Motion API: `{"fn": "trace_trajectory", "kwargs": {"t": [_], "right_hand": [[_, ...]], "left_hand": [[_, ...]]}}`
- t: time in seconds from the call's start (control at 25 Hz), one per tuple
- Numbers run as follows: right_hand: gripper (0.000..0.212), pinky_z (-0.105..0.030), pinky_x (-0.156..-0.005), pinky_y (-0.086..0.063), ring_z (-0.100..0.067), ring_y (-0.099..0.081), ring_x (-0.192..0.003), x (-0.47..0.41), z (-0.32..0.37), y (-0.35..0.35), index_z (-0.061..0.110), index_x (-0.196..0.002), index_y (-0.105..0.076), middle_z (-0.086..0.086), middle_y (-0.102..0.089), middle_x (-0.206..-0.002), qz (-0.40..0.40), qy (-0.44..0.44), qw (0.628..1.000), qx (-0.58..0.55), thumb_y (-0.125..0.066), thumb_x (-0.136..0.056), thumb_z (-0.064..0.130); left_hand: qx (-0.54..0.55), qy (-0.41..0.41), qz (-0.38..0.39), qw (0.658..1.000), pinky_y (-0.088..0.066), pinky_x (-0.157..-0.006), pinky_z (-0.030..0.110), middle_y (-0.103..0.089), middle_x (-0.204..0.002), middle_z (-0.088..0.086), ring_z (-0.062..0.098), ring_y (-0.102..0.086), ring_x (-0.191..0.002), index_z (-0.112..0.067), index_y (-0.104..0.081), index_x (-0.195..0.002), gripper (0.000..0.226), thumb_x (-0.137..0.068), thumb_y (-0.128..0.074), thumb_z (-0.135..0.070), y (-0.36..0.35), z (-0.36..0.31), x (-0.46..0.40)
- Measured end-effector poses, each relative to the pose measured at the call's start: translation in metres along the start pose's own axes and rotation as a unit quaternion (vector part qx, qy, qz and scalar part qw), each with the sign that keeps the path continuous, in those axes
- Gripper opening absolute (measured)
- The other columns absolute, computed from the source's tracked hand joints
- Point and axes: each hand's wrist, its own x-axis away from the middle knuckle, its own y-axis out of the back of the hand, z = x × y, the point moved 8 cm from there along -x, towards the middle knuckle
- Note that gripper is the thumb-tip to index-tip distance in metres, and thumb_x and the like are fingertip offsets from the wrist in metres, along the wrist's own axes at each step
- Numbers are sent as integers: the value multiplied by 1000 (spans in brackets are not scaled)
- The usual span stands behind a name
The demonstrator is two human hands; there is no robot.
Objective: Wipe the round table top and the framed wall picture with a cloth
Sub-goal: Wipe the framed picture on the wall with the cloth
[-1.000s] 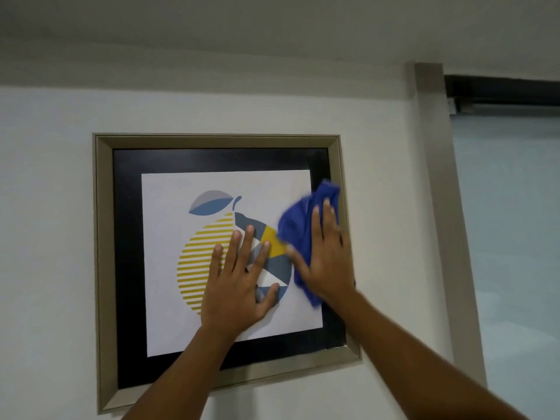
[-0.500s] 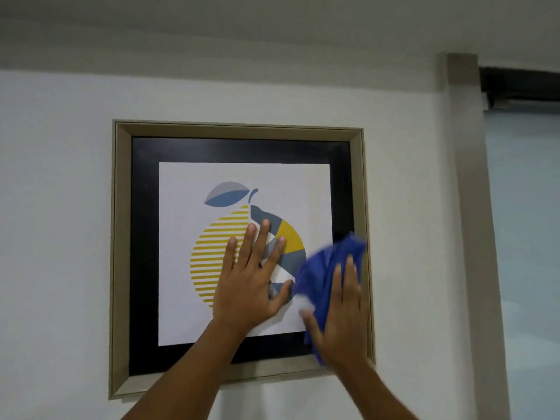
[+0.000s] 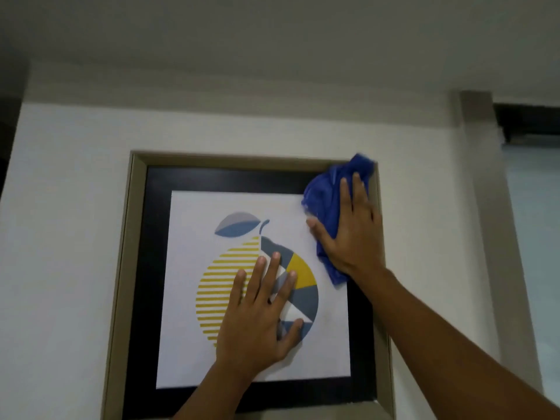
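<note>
A framed picture [image 3: 133, 268] hangs on the white wall: beige frame, black mat, white print of a yellow and blue fruit. My left hand [image 3: 260, 316] lies flat on the glass over the fruit, fingers spread, holding nothing. My right hand [image 3: 353, 228] presses a crumpled blue cloth [image 3: 325, 204] against the picture's upper right corner, where the cloth covers part of the frame and mat. The round table is out of sight.
A beige vertical trim [image 3: 491, 225] runs down the wall right of the picture, with a pale window blind [image 3: 533, 244] beyond it and a dark rail [image 3: 527, 122] above. The ceiling is close overhead.
My right hand has swept the blue cloth up from the picture's lower right corner to its upper right corner. The left hand has stayed flat on the fruit.
</note>
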Motion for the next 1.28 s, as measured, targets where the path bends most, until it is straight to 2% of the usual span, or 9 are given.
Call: {"fn": "trace_trajectory", "kwargs": {"t": [0.2,0.36,0.44,0.64,0.76,0.88,1.04,1.16,1.28], "right_hand": [[98,-44,-120,-12,-32,-11,-151,76,0,-15,7,-157,-11,-16,-7,-165,23,-49,997,-60,-30,-88,76],[105,-58,-114,-30,-37,-15,-149,217,-3,-28,4,-155,-14,-20,-11,-163,106,-58,992,-18,-32,-86,81],[109,-57,-112,-33,-38,-19,-148,236,-9,-31,3,-154,-17,-21,-16,-162,147,-44,988,-8,-36,-83,84],[108,-46,-116,-26,-33,-24,-147,146,-11,-22,7,-155,-16,-15,-21,-162,110,-8,994,-17,-35,-83,85],[106,-40,-117,-15,-26,-13,-151,56,-8,-7,12,-158,-9,-10,-10,-165,59,-5,998,-26,-29,-84,85],[99,-39,-120,-13,-30,-16,-150,-6,-1,5,13,-156,-19,-14,-17,-164,30,-22,999,-10,-29,-85,80],[93,-42,-117,-19,-31,-28,-146,-9,-1,8,14,-154,-29,-15,-28,-160,11,-30,999,28,-28,-86,78],[93,-40,-113,-15,-27,-29,-146,-2,-10,13,15,-154,-30,-12,-28,-160,7,-33,996,77,-20,-86,77],[94,-41,-116,-20,-29,-26,-148,29,-9,5,12,-155,-24,-13,-25,-161,15,-74,997,26,-21,-88,77]], "left_hand": [[-11,-2,26,1000,-9,-125,55,-10,-170,12,32,-6,-156,-21,-24,-159,81,-93,-42,-65,-2,-1,-2],[-26,2,46,999,-11,-124,56,-10,-169,13,33,-5,-156,-20,-25,-159,82,-93,-38,-67,-2,-2,-2],[-27,2,47,999,-15,-123,57,-10,-169,14,33,-6,-156,-20,-27,-158,82,-92,-40,-66,0,-2,-4],[-2,-4,38,999,-11,-123,55,-12,-170,11,34,-11,-156,-23,-28,-158,82,-92,-35,-71,-5,1,-3],[-7,-2,48,999,-10,-123,54,-18,-168,10,34,-16,-155,-23,-34,-155,84,-88,-40,-74,-10,2,-3],[-10,-3,40,999,-9,-122,52,-24,-166,11,34,-20,-153,-23,-41,-152,81,-88,-39,-72,-8,1,-3],[-24,-5,40,999,-20,-118,56,-24,-165,11,35,-22,-152,-22,-41,-152,82,-87,-43,-72,-5,0,-3],[-21,-7,40,999,-21,-118,56,-25,-165,11,34,-21,-152,-22,-39,-153,80,-90,-36,-72,-3,0,-3],[-24,-7,42,999,-18,-119,55,-23,-166,10,35,-20,-152,-23,-36,-154,81,-91,-34,-73,-5,0,-3]]}}
